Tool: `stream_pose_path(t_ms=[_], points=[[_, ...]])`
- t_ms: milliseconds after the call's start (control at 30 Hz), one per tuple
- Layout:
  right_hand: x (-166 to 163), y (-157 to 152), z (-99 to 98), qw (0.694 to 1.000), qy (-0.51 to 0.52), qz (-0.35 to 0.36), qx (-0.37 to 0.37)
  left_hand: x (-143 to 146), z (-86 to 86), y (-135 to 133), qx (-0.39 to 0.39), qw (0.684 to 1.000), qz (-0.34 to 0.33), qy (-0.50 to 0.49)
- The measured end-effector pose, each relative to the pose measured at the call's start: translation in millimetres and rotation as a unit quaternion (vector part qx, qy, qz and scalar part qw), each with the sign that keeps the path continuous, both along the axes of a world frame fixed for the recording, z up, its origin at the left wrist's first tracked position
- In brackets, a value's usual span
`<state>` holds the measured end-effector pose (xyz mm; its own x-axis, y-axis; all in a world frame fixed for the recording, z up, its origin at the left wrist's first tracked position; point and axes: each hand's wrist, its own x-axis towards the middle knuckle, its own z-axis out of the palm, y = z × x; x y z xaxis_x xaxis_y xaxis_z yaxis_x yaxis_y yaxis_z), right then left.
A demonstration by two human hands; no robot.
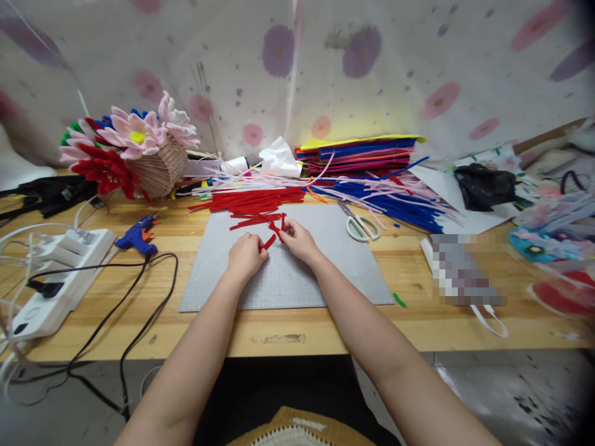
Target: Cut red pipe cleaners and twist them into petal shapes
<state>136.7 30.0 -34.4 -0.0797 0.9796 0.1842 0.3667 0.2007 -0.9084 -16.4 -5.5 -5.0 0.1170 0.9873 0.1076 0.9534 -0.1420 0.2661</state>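
Over the grey cutting mat (214, 279), my left hand (247, 255) is closed round a short red pipe cleaner (269, 241), whose end sticks out past the fingertips. My right hand (300, 240) pinches a bent cluster of red pipe cleaners (277, 229) just beside it. Whether the pieces in both hands are joined, I cannot tell. Several loose red pipe cleaners (248, 221) lie on the mat just beyond my hands. A larger pile of red pipe cleaners (260, 199) is spread along the mat's far edge.
White-handled scissors (360, 226) rest at the mat's upper right. Blue pipe cleaners (404, 204) are heaped behind them. A blue glue gun (138, 237) and a power strip (69, 279) with cables lie left. Fuzzy flowers (134, 133) stand in a woven basket (160, 167). A blurred-out device (465, 266) sits right.
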Motion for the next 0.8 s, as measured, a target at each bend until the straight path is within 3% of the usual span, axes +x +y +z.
stream_pose_path(t_ms=[233, 467, 600, 800], points=[[-4, -6, 9.6, 1.0, -0.005, 0.003, -0.005, -1, -4.4, 3, 0.034, 0.988, 0.106, -0.108], [-10, -13, 10.0, 0.997, -0.059, 0.034, -0.033, -1, -4.9, 3, 0.083, 0.982, 0.128, -0.112], [-12, -11, 7.2, 0.999, -0.013, 0.004, -0.043, 8, -4.3, -2, 0.088, 0.99, 0.081, -0.07], [-10, -6, 11.4, 0.965, 0.219, 0.016, -0.144, 19, -6.4, -9, 0.088, 0.993, -0.033, -0.066]])
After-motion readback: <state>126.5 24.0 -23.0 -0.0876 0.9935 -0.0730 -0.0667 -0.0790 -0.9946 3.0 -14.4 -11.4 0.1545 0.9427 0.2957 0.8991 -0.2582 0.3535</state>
